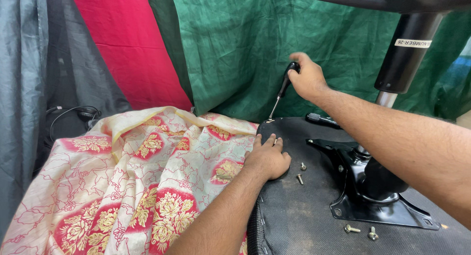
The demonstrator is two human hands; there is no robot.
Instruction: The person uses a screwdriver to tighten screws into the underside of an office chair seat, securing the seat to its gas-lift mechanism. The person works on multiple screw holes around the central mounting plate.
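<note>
My right hand [306, 78] grips the black handle of a screwdriver [283, 90], its metal tip angled down onto the far left corner of a black chair seat underside [294, 220]. My left hand [267, 158] lies flat, fingers together, on the seat's left edge, pressing it down. A black metal mounting plate [365, 196] with a gas cylinder column [407, 49] sits on the seat at right. Two loose screws [300, 172] lie just right of my left hand. Two more screws [360, 231] rest near the plate's front edge.
A cream cloth with red and gold flower print [132, 181] covers the surface left of the seat. Green [274, 34], red [127, 44] and grey [24, 88] fabrics hang behind. A black cable [73, 113] lies at far left. A second black-handled tool [321, 119] rests on the seat's far edge.
</note>
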